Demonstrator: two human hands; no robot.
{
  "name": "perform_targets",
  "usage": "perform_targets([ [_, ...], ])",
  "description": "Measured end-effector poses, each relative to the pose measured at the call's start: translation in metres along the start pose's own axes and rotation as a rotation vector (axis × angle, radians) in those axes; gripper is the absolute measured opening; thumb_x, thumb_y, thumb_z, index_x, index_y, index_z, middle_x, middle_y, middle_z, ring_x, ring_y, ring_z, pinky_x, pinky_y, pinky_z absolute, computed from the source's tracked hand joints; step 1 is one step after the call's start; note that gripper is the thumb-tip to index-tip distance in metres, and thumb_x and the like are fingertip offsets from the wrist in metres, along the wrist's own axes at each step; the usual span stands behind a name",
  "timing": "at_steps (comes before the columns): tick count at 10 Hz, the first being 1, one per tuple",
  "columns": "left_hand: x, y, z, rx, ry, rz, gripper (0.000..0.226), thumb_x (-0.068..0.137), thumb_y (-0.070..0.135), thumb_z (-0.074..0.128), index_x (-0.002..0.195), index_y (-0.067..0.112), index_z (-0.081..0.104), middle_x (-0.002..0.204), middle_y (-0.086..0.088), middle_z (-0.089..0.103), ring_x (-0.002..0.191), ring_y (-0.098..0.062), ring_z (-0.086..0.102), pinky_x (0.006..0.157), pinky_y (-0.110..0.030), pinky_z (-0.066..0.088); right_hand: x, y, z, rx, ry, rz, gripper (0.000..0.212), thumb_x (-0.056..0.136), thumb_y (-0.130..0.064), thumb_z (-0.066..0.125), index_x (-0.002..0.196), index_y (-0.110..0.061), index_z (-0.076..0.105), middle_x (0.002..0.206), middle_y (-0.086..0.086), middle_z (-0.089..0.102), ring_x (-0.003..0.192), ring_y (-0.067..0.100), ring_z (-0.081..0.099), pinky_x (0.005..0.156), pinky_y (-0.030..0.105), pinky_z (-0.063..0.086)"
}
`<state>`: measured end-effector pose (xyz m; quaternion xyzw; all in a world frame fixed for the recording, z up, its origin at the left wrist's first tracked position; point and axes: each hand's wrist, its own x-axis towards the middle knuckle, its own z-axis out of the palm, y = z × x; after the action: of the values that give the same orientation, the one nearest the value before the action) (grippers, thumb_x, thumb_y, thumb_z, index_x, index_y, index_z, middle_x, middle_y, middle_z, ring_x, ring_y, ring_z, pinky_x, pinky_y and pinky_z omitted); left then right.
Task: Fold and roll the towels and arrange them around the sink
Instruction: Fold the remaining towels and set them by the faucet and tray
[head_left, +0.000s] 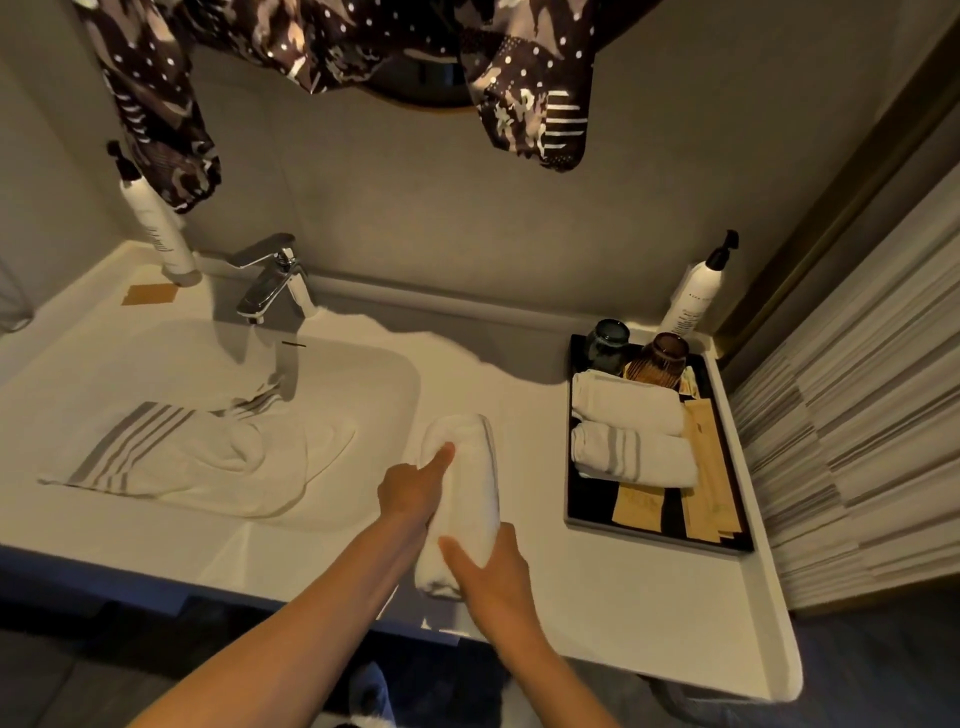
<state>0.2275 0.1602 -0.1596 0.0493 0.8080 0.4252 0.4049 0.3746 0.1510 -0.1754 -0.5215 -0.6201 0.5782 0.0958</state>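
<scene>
A rolled white towel lies on the white bench at the centre of the frame, just right of the sink, its length running from near the bench's front edge toward the wall. Both hands rest on it. The left hand presses against the roll's left side with fingers together and the forefinger stretched along the top. The right hand lies flat over the near end, fingers together and open, not clamped round it.

In the sink basin, at centre left of the frame, a loose striped towel lies crumpled and unfolded, its grey bands toward the left. A chrome tap stands behind the sink.

At the right of the frame a black tray sits on the bench, holding two rolled towels side by side, touching each other. Behind them stand two dark cups, and brown paper packets lie beside and under the rolls.

A white pump bottle stands behind the tray, and another bottle at upper left near the wall. Patterned dark cloth hangs along the top.
</scene>
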Motion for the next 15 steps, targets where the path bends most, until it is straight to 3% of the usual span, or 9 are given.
perform_targets([
  [2, -0.015, 0.020, -0.022, 0.269, -0.034, 0.426, 0.058, 0.084, 0.064, 0.060, 0.055, 0.013, 0.056, 0.058, -0.004, 0.063, 0.058, -0.019, 0.062, 0.052, -0.028, 0.040, 0.028, -0.029, -0.029, 0.566, -0.301, 0.264, 0.087, 0.056, -0.076, 0.071, 0.120, -0.017, 0.061, 0.112, 0.012, 0.072, 0.101, 0.029, 0.069, 0.089, 0.053, 0.055],
  [3, -0.012, 0.035, -0.027, 0.160, -0.061, 0.430, 0.061, 0.085, 0.065, 0.058, 0.062, 0.009, 0.061, 0.065, -0.004, 0.069, 0.058, -0.014, 0.063, 0.055, -0.026, 0.045, 0.039, -0.049, -0.024, 0.742, -0.322, 0.242, 0.075, 0.064, -0.050, 0.082, 0.125, -0.012, 0.059, 0.115, 0.015, 0.071, 0.108, 0.031, 0.067, 0.099, 0.052, 0.049],
  [5, 0.043, 0.054, -0.049, -0.118, -0.109, 0.115, 0.058, 0.078, 0.070, 0.061, 0.098, 0.016, 0.069, 0.090, -0.003, 0.074, 0.082, -0.020, 0.071, 0.080, -0.037, 0.059, 0.062, -0.076, 0.010, 0.593, -0.136, 0.299, 0.060, 0.058, -0.018, 0.087, 0.108, 0.000, 0.060, 0.097, 0.017, 0.069, 0.090, 0.034, 0.066, 0.071, 0.043, 0.058],
  [7, 0.102, 0.049, -0.087, -0.460, -0.507, -0.190, 0.057, 0.075, 0.049, 0.080, 0.115, 0.011, 0.068, 0.107, -0.009, 0.075, 0.102, -0.026, 0.070, 0.096, -0.040, 0.054, 0.076, -0.102, 0.011, 0.461, -0.303, 0.301, 0.031, 0.071, -0.017, 0.076, 0.098, -0.008, 0.063, 0.076, 0.006, 0.077, 0.068, 0.021, 0.074, 0.055, 0.030, 0.058],
  [9, 0.186, 0.050, -0.114, -0.495, -0.073, -0.036, 0.039, 0.081, 0.041, 0.076, 0.106, 0.013, 0.069, 0.096, -0.008, 0.075, 0.090, -0.026, 0.071, 0.079, -0.039, 0.059, 0.173, -0.134, 0.037, 0.440, -0.285, 0.440, 0.035, 0.083, -0.018, 0.074, 0.111, 0.000, 0.065, 0.094, 0.018, 0.075, 0.083, 0.033, 0.072, 0.068, 0.044, 0.061],
  [11, 0.271, 0.105, -0.129, -0.827, -0.121, 0.016, 0.041, 0.091, 0.041, 0.066, 0.125, 0.020, 0.059, 0.118, -0.007, 0.070, 0.108, -0.026, 0.067, 0.092, -0.047, 0.055, 0.273, -0.201, 0.081, 0.476, 0.088, 0.228, 0.051, 0.074, -0.018, 0.083, 0.115, -0.003, 0.058, 0.107, 0.021, 0.070, 0.088, 0.036, 0.070, 0.069, 0.041, 0.059],
  [13, 0.333, 0.122, -0.141, -0.577, -0.138, -0.079, 0.044, 0.088, 0.029, 0.072, 0.121, 0.004, 0.056, 0.112, -0.019, 0.068, 0.083, -0.031, 0.074, 0.079, -0.041, 0.061, 0.364, -0.238, 0.118, 0.333, 0.274, 0.100, 0.062, 0.076, -0.013, 0.082, 0.131, -0.003, 0.053, 0.130, 0.017, 0.059, 0.119, 0.032, 0.057, 0.108, 0.034, 0.041],
  [14, 0.353, 0.131, -0.133, -0.698, 0.030, -0.084, 0.053, 0.085, 0.022, 0.076, 0.124, -0.003, 0.051, 0.120, -0.023, 0.064, 0.073, -0.031, 0.073, 0.058, -0.031, 0.061, 0.385, -0.240, 0.136, 0.251, 0.351, 0.061, 0.053, 0.084, -0.015, 0.075, 0.128, 0.005, 0.052, 0.121, 0.015, 0.059, 0.119, 0.030, 0.055, 0.083, 0.013, 0.036],
  [15, 0.354, 0.145, -0.123, -0.605, 0.211, -0.110, 0.069, 0.082, 0.030, 0.077, 0.130, -0.005, 0.042, 0.125, -0.012, 0.058, 0.084, -0.034, 0.069, 0.046, -0.023, 0.054, 0.387, -0.240, 0.149, 0.100, 0.403, -0.002, 0.053, 0.087, -0.036, 0.070, 0.122, -0.001, 0.054, 0.120, 0.017, 0.061, 0.115, 0.033, 0.058, 0.087, 0.030, 0.043],
])
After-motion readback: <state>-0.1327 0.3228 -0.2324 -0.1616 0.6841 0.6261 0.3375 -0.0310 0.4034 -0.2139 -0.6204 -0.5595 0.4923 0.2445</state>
